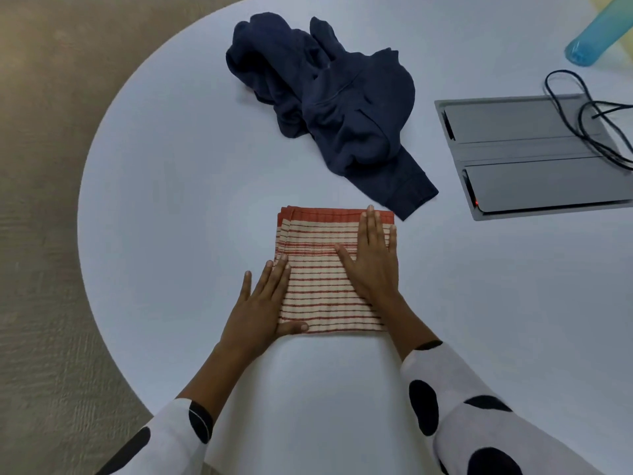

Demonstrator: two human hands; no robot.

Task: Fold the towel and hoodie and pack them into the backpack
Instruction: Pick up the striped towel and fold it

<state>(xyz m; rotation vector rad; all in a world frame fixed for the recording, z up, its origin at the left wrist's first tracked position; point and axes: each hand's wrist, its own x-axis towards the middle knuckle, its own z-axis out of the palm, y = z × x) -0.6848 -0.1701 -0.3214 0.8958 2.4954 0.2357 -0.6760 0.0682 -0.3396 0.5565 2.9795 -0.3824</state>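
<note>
Cut off at the right edge: grey power panel (534,159) set in the worktop, black cable (589,114) looped over it, and at the top corner a blue bottle-like item (589,39) — too blurred to identify. Backpack not visible.

Right hand (371,260) lies flat, fingers straight, pressing the right half of the folded red-striped towel (318,269). Left hand (262,303) also flat and spread; fingertips on the towel's left edge, thumb on its near corner. Neither grips.

Worktop (164,200) is round, pale blue-white. Towel sits near the person; navy hoodie (329,97) lies crumpled beyond it, one cuff just beside the towel's far right corner. Beige carpet (44,132) at left.
</note>
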